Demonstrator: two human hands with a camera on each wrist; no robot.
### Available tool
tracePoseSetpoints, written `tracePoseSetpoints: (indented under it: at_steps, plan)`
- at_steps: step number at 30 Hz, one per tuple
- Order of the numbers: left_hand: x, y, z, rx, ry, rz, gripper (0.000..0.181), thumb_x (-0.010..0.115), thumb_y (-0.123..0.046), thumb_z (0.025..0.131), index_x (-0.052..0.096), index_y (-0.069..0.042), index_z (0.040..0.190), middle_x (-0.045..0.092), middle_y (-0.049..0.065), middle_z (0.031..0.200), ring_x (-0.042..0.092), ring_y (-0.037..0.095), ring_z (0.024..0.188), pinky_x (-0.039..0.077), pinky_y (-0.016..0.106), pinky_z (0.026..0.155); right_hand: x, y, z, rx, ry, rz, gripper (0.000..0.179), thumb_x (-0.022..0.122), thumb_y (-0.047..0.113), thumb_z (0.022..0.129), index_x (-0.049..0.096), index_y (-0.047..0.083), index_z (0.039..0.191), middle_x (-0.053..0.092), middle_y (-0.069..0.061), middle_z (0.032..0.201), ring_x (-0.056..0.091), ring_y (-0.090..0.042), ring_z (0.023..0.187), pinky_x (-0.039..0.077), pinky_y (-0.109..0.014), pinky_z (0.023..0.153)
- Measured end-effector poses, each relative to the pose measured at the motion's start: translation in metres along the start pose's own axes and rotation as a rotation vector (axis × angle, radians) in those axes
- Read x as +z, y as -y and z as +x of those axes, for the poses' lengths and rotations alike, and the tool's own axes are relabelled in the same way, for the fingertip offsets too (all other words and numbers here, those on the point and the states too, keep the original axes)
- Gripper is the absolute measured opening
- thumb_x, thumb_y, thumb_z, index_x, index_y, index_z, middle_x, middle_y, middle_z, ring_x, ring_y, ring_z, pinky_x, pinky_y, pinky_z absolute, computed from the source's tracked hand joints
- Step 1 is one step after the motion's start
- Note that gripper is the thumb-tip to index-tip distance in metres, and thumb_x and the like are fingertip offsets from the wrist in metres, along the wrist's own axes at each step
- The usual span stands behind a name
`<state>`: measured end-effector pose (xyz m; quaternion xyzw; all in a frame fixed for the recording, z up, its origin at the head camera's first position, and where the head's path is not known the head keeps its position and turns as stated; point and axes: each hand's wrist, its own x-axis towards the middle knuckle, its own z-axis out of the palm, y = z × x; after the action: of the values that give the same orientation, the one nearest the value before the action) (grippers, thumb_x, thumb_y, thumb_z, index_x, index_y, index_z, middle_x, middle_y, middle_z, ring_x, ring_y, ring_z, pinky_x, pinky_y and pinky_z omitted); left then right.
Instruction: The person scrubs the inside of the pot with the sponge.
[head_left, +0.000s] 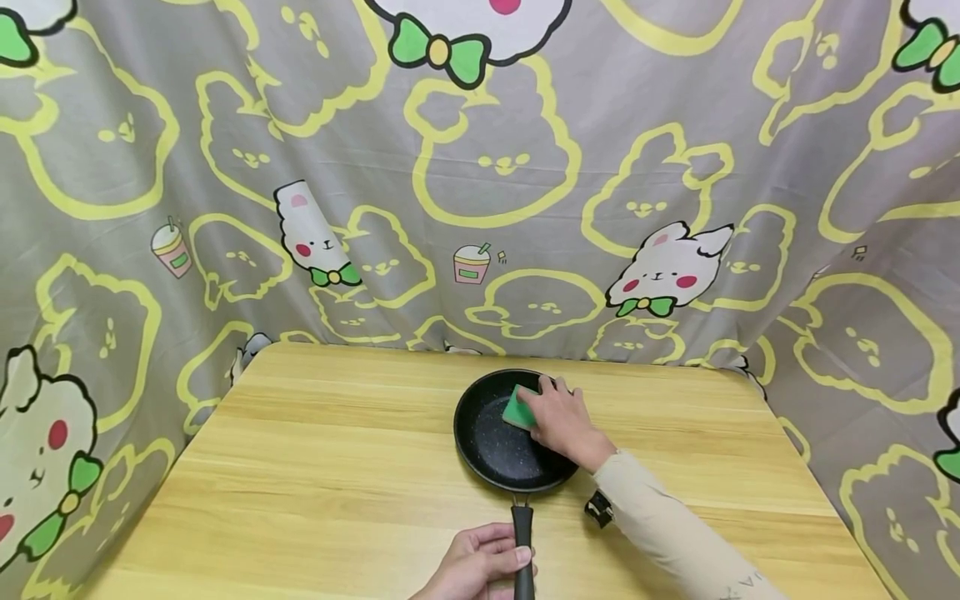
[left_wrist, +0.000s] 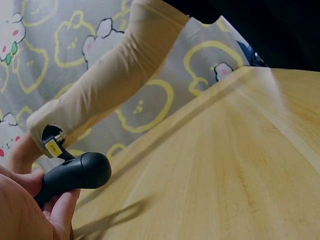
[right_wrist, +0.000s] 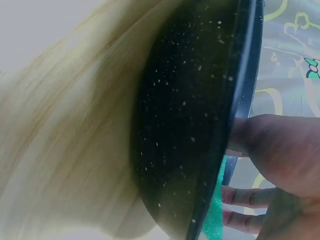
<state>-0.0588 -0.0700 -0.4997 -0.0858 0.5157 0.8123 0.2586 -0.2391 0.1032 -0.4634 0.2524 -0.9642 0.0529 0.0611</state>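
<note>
A black speckled frying pan (head_left: 487, 450) is near the middle of the wooden table, its handle (head_left: 522, 533) pointing toward me. My left hand (head_left: 480, 560) grips that handle, thumb on top. The rounded handle end (left_wrist: 95, 170) sticks out of the left hand (left_wrist: 30, 210) in the left wrist view. Inside the pan, my right hand (head_left: 558, 419) holds a green sponge (head_left: 517, 410) against the cooking surface. From the right wrist, the pan's outer side (right_wrist: 185, 115) hides most of the sponge (right_wrist: 215, 210); fingers of the right hand (right_wrist: 280, 170) show beyond the rim.
The light wooden table (head_left: 315, 450) extends on both sides of the pan. A patterned grey curtain (head_left: 360, 167) hangs behind and at the sides. A small black device (head_left: 599, 508) sits at the right wrist, by the beige sleeve (head_left: 667, 525).
</note>
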Motion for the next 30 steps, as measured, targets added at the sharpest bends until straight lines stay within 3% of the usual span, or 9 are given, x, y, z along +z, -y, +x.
tracePoseSetpoints:
  at_steps: [11, 20, 30]
  plan:
    - [0.001, -0.001, 0.000, -0.002, -0.006, 0.006, 0.035, 0.072, -0.002, 0.094, 0.061, 0.010, 0.125, 0.071, 0.010, 0.098, 0.072, 0.021, 0.087, 0.063, 0.039, 0.078, -0.010, -0.003, -0.006, 0.018, 0.093, -0.013, 0.054, 0.090, 0.027, 0.078, 0.065, 0.022, 0.126, 0.058, -0.020, 0.121, 0.054, -0.041, 0.105, 0.049, -0.059, 0.078]
    - [0.000, -0.001, 0.000, -0.021, -0.020, 0.002, 0.034, 0.072, -0.001, 0.094, 0.062, 0.009, 0.125, 0.071, 0.010, 0.098, 0.073, 0.021, 0.087, 0.063, 0.038, 0.078, -0.017, -0.003, -0.011, 0.031, 0.144, 0.004, 0.050, 0.090, 0.026, 0.077, 0.067, 0.022, 0.122, 0.058, -0.017, 0.113, 0.052, -0.037, 0.096, 0.048, -0.054, 0.074]
    - [0.000, -0.001, 0.001, -0.023, -0.018, 0.009, 0.034, 0.072, -0.002, 0.095, 0.061, 0.009, 0.125, 0.073, 0.010, 0.100, 0.073, 0.021, 0.089, 0.062, 0.038, 0.079, -0.027, -0.001, -0.017, 0.034, 0.216, 0.019, 0.050, 0.089, 0.028, 0.079, 0.068, 0.021, 0.124, 0.060, -0.014, 0.114, 0.055, -0.039, 0.103, 0.049, -0.054, 0.078]
